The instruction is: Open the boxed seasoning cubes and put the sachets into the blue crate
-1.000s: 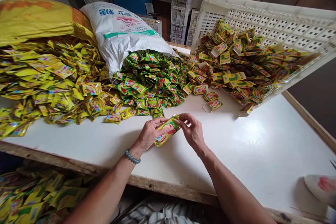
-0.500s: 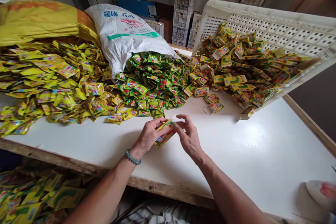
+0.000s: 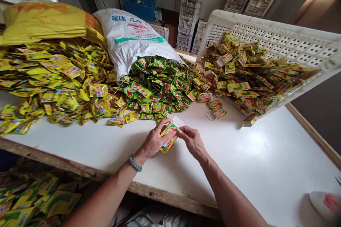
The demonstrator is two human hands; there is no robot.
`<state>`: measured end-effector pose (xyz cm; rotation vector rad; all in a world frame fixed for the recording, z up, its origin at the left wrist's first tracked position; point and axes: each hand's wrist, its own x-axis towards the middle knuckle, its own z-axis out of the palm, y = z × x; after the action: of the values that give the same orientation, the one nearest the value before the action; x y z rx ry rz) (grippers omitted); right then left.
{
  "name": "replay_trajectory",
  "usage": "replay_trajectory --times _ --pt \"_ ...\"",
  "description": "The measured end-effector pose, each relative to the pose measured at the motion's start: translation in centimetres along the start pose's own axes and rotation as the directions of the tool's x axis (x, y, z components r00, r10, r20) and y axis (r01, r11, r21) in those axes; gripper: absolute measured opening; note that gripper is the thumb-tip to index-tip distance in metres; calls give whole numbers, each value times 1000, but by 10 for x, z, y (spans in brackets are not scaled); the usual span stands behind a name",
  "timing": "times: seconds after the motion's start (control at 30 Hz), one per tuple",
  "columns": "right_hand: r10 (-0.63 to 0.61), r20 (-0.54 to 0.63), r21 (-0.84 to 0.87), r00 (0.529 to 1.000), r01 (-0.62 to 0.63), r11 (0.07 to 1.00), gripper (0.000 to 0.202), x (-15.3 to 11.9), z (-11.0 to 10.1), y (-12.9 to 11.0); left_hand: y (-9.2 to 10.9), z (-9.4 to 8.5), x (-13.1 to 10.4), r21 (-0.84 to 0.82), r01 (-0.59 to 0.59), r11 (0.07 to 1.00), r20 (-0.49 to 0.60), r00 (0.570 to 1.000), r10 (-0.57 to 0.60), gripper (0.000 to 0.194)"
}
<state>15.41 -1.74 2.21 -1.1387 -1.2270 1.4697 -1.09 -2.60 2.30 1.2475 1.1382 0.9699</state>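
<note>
My left hand (image 3: 154, 141) is wrapped round a small yellow, green and red cardboard box (image 3: 168, 144), held tilted just over the white table. A white flap stands up at the box's top end. My right hand (image 3: 192, 141) pinches the box's upper right edge beside that flap between thumb and finger. Beyond my hands lies a heap of small green sachets (image 3: 160, 88), spilling from a white woven sack (image 3: 135, 35). To the left spreads a larger heap of yellow sachets (image 3: 61, 78) below a yellow sack (image 3: 50, 23).
A tipped white plastic crate (image 3: 271, 28) at the back right spills many small boxes (image 3: 239, 78) onto the table (image 3: 239, 163). Stacked crates (image 3: 188, 10) stand behind. Flattened-looking yellow-green packaging (image 3: 39, 198) lies below the table edge. A whitish object (image 3: 323, 202) sits far right.
My right hand's fingers have closed from a spread pose into a pinch at the box's edge. The white flap shows more fully. The view has shifted slightly.
</note>
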Motion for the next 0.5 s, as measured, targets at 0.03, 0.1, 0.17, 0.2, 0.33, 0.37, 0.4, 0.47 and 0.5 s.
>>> replay_trajectory --times 0.03,0.1,0.17,0.2,0.33,0.37,0.4,0.47,0.5 --pt "1 -1 3 1000 -1 1000 34 0 -2 0 0 0 0 -12 9 1000 16 1000 -9 40" --pt "11 -28 22 1000 -11 1000 39 0 -3 0 0 0 1 -60 17 998 36 999 -15 40" --pt "16 -44 8 999 -15 1000 53 0 -3 -1 1 -1 1 -109 27 994 26 999 -24 42" --pt "5 -37 -30 999 -6 1000 54 0 -3 -3 2 -1 1 -138 37 990 13 999 -36 44" --pt "-68 -7 -155 998 67 986 32 -4 0 -12 4 -2 1 -277 51 960 -68 995 -72 49" --pt "-59 -9 -128 998 58 990 32 -5 1 -14 4 -2 1 -290 47 956 -79 994 -73 50" --pt "-40 -11 -75 999 39 996 32 -5 3 -15 3 -2 1 -288 44 957 -87 994 -72 50" --pt "1 -10 47 1000 0 999 31 -6 6 -14 3 -3 0 -266 40 963 -98 993 -68 49" --pt "17 -7 100 1000 -17 995 30 -6 8 -12 3 -3 0 -261 37 965 -104 992 -66 48"
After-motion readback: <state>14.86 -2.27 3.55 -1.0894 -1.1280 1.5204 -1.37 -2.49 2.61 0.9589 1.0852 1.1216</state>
